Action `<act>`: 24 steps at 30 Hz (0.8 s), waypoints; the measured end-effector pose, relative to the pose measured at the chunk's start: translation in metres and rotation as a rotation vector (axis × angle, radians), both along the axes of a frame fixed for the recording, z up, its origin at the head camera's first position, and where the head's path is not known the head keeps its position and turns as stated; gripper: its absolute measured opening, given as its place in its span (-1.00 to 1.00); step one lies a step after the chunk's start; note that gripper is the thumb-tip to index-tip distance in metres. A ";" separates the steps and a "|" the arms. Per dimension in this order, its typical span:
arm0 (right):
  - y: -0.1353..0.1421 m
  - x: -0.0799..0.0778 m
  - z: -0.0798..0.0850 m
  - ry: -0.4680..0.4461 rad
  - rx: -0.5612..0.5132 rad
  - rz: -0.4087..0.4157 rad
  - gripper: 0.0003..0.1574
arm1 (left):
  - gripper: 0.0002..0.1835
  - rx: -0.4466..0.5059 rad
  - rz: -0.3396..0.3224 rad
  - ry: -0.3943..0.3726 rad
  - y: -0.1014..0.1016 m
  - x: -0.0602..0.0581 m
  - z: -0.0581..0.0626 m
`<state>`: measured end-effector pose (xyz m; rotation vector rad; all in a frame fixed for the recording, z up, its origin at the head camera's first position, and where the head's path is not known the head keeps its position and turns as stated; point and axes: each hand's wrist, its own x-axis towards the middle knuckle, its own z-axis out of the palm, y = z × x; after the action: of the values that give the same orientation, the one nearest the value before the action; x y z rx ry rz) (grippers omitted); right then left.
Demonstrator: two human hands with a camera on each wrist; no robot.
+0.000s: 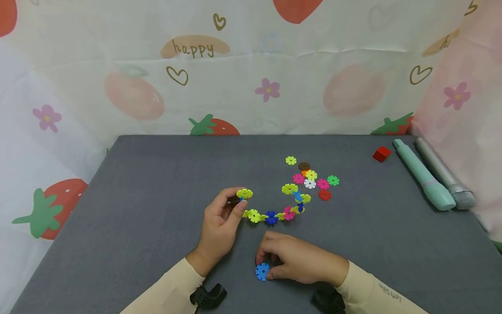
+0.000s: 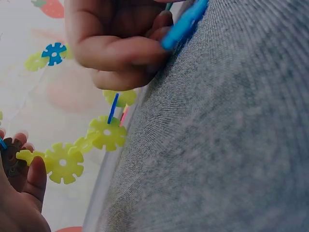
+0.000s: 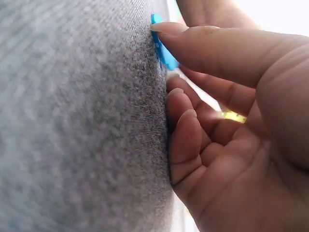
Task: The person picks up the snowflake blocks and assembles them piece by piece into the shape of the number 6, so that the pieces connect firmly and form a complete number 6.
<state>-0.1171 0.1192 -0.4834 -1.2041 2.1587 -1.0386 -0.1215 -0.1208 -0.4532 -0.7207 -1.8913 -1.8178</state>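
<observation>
My left hand (image 1: 219, 224) grips the left end of a curved chain of interlocked notched plastic discs (image 1: 254, 215), mostly yellow with blue and pink ones between. In the left wrist view a brown disc (image 2: 12, 155) sits among its fingers, with a yellow disc (image 2: 63, 163) linked beyond. Close to the front of the table, my right hand (image 1: 294, 257) pinches a loose light-blue notched disc (image 1: 262, 271) between thumb and fingers. That blue disc (image 3: 164, 47) stands close over the cloth in the right wrist view, its upper edge under the thumb tip.
Several loose discs lie behind the chain, among them a white one (image 1: 310, 183), a green one (image 1: 333, 180) and a red one (image 1: 324, 195). At the right are a red cube (image 1: 381, 154), a mint-green microphone-shaped object (image 1: 425, 176) and a silver microphone (image 1: 447, 174) on the grey tabletop (image 1: 117, 218).
</observation>
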 end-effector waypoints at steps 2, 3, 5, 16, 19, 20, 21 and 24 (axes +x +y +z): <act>-0.002 0.002 0.006 -0.019 0.004 -0.008 -0.67 | -0.68 -0.004 -0.004 0.007 0.000 0.000 0.000; -0.003 0.003 0.012 -0.020 0.001 -0.008 -0.70 | -0.68 -0.005 -0.005 0.011 0.000 0.000 0.000; -0.006 0.007 0.029 -0.049 -0.014 -0.021 -0.75 | -0.68 -0.009 -0.002 0.020 0.000 -0.001 0.000; -0.005 0.011 0.058 -0.109 -0.213 -0.205 -0.86 | -0.61 -0.057 0.014 0.046 0.002 -0.001 0.001; -0.001 0.010 0.066 -0.193 -0.283 -0.289 -0.86 | -0.59 -0.082 0.014 0.062 0.002 0.000 0.002; 0.000 0.010 0.068 -0.222 -0.305 -0.317 -0.87 | -0.59 -0.089 0.013 0.067 0.002 0.000 0.003; 0.001 0.009 0.070 -0.247 -0.329 -0.345 -0.88 | -0.58 -0.098 0.016 0.070 0.002 0.001 0.003; 0.004 0.007 0.075 -0.318 -0.392 -0.435 -0.90 | -0.59 -0.119 0.023 0.087 0.002 0.001 0.003</act>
<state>-0.1102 0.1227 -0.4080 -0.6548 2.0585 -1.7707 -0.1202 -0.1184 -0.4497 -0.8016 -1.9556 -1.6441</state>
